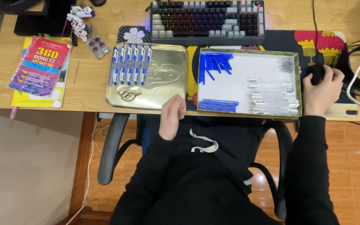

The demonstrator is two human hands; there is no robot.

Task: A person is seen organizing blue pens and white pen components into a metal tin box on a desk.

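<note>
On the desk (92, 89), right at the front edge, sits a gold tin lid (163, 89) with a row of assembled blue pens (131, 66) lined up along its upper left part, rest of the lid bare. Left hand (171, 116) is curled into a loose fist with nothing in it that I can see, knuckles touching the lid's near right corner and hanging half off the desk edge over the lap. Just beside the lid, to the right, there's a shallow white box (246, 81): blue caps (214, 63) piled top left, blue refills (218, 105) bunched along the bottom left, clear barrels (273, 96) stacked along the right side, and a little clump of springs (286, 64) in the top right corner. Middle of the box is open white floor. Right hand (322, 89) is just past the box's right wall, fingers draped down and closed over a dark mouse (316, 74) on the patterned mat (280, 39). Keyboard (207, 21) with lit keys runs along the back, close behind both trays. Far left, well apart, is a stack of books (40, 71) near the desk's left edge, with bare wood between it and the lid.
</note>
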